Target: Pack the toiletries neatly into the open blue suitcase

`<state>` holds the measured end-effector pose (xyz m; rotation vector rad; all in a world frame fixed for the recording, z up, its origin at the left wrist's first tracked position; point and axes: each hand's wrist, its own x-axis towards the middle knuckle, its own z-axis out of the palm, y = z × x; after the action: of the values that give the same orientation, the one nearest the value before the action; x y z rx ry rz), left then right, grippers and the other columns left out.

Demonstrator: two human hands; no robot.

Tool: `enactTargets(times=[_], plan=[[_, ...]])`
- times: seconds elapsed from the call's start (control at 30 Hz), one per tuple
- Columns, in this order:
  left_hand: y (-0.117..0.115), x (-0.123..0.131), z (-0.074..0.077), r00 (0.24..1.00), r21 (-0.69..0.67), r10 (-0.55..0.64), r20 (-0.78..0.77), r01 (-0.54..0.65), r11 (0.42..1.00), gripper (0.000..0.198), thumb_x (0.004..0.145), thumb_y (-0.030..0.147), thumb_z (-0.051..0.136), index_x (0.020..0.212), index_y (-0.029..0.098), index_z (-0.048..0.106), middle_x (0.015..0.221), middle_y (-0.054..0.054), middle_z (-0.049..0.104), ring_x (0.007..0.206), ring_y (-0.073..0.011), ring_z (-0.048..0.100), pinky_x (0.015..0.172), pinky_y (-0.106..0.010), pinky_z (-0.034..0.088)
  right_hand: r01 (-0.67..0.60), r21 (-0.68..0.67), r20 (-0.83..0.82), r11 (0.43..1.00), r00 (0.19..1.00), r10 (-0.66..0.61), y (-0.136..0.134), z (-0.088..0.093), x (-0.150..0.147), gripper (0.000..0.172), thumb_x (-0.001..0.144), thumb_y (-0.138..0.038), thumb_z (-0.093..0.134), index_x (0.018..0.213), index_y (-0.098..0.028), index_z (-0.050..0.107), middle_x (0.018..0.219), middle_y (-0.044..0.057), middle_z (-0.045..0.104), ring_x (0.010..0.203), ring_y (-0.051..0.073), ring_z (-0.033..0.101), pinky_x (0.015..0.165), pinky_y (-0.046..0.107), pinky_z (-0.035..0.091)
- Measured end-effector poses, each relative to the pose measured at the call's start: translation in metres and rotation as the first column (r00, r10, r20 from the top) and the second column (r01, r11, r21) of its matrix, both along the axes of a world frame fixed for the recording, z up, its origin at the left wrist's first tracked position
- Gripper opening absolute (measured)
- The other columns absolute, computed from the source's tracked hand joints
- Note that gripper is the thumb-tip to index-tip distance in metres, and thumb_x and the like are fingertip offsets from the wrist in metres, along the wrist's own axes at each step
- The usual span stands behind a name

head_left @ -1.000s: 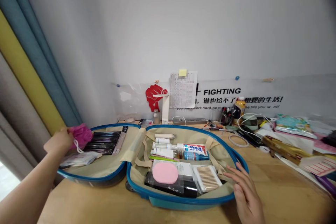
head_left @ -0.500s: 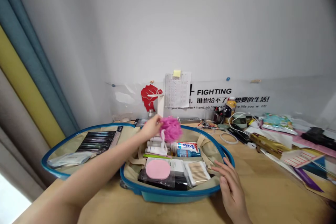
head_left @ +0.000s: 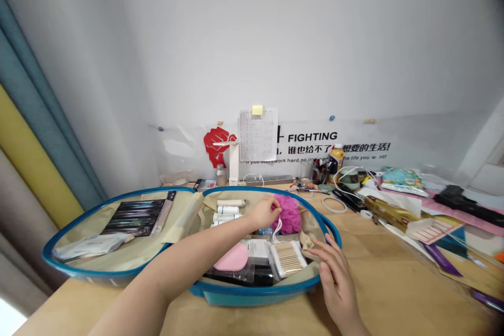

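Head view: the left grip (head_left: 263, 213) is pressed together, pinching the pink mesh bath pouf (head_left: 288, 214) just to its right, over the right compartment of the blue toiletry case (head_left: 252, 292), while the spread right hand (head_left: 334, 279) lies farther off at the case's rim.

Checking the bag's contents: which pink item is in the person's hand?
The mesh bath pouf, held by the left hand; the oval pink sponge lies untouched.

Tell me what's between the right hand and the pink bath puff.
In the head view, a beige fabric strap lies between the right hand and the pink mesh bath puff.
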<state>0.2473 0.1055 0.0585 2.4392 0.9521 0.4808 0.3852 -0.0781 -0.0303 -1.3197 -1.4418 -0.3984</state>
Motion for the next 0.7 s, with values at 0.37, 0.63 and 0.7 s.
enactTargets(times=[0.37, 0.63, 0.7], plan=[[0.006, -0.026, 0.03, 0.989, -0.026, -0.15, 0.007, 0.15, 0.988, 0.028, 0.095, 0.035, 0.052, 0.112, 0.016, 0.063, 0.116, -0.008, 0.066, 0.095, -0.0177, 0.065, 0.088, -0.04, 0.052, -0.001, 0.007, 0.013, 1.0, 1.0, 0.001, 0.001, -0.002, 0.002, 0.031, 0.096, -0.037, 0.039, 0.099, -0.025, 0.068, 0.111, 0.007, 0.069, 0.126, 0.029, 0.052, 0.094, 0.054, 0.049], [-0.007, -0.094, 0.047, 0.999, 0.086, -0.037, 0.003, 0.036, 0.996, 0.025, 0.092, 0.033, 0.049, 0.097, 0.023, 0.072, 0.104, -0.005, 0.073, 0.092, -0.0155, 0.066, 0.085, -0.025, 0.05, -0.006, 0.031, 0.073, 1.0, 0.997, 0.004, 0.006, -0.009, 0.01, 0.033, 0.095, -0.037, 0.039, 0.101, -0.024, 0.068, 0.11, 0.009, 0.069, 0.124, 0.032, 0.053, 0.091, 0.054, 0.05], [-0.013, -0.127, 0.053, 1.0, 0.137, 0.017, -0.026, -0.013, 0.99, 0.025, 0.091, 0.037, 0.051, 0.087, 0.024, 0.072, 0.103, -0.004, 0.072, 0.101, -0.0166, 0.064, 0.093, -0.024, 0.047, -0.013, 0.035, 0.081, 0.999, 0.997, 0.01, 0.007, -0.011, 0.012, 0.033, 0.095, -0.038, 0.038, 0.101, -0.024, 0.068, 0.109, 0.009, 0.069, 0.124, 0.033, 0.053, 0.091, 0.054, 0.049]])
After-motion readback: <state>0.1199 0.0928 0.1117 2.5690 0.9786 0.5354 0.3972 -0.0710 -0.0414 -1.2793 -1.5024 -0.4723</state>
